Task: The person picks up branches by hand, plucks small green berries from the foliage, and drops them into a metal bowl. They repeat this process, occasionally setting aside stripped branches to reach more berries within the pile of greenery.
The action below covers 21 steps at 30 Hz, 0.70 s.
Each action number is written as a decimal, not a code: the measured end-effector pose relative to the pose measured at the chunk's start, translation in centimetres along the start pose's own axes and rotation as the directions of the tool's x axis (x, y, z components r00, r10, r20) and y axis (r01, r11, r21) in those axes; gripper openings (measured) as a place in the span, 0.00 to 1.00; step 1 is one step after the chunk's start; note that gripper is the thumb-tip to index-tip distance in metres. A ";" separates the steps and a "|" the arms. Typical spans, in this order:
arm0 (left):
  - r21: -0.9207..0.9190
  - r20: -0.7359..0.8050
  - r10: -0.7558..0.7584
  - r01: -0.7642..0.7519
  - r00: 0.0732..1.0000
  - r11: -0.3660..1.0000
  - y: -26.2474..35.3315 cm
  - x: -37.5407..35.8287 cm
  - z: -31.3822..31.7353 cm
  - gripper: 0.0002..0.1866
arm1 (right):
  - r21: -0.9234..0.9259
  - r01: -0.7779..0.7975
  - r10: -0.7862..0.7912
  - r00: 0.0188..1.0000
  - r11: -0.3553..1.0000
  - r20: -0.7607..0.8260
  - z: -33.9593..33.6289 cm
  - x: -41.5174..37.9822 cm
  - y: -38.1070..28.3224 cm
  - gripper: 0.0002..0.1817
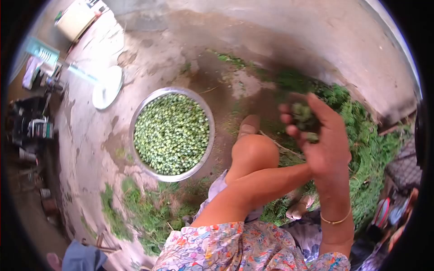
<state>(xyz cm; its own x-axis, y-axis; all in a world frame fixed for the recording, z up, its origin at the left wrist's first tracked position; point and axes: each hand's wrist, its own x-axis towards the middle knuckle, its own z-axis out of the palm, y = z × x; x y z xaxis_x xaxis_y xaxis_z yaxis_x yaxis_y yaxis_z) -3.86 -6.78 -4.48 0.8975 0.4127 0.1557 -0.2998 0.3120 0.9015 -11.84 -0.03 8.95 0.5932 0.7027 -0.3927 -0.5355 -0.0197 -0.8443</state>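
Right hand [327, 140]: fingers curled loosely round a green clump [302, 115], raised above the leafy heap [364, 180]; motion blur hides the clump's outline. Left forearm [266, 183] crosses to the right wrist; the left hand merges there, its grip impossible to tell. Round, smooth metal basin [169, 178] on the stained floor [83, 158], well apart from the hands, full of small, rounded green pieces [174, 135]. Heap feathery, tangled. Blue cloth [83, 256] cut off below; dark objects at far left indistinct.
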 end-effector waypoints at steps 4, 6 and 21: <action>0.055 -0.030 0.007 -0.005 1.000 0.998 -0.3 0.1 -1.3 0.11 | -0.074 -0.044 0.063 0.957 0.996 0.282 6.8 2.2 3.7 0.33; 0.081 -0.035 0.010 -0.007 0.999 0.997 -0.3 0.3 -1.7 0.10 | -0.230 -0.069 0.156 0.909 0.971 0.386 9.0 2.7 4.5 0.48; 0.462 0.034 0.052 -0.062 0.998 0.885 -1.2 2.9 -3.2 0.07 | 0.026 0.258 -0.252 0.908 0.966 0.336 -9.1 -5.2 2.5 0.33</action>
<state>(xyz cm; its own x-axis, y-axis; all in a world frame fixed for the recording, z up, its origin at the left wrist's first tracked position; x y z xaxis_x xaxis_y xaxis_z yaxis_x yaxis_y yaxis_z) -1.96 -3.22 -6.43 0.8910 0.3992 0.2162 -0.1717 -0.1446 0.9745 -10.82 -10.16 5.52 0.4711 0.8818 -0.0215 -0.3797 0.1807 -0.9073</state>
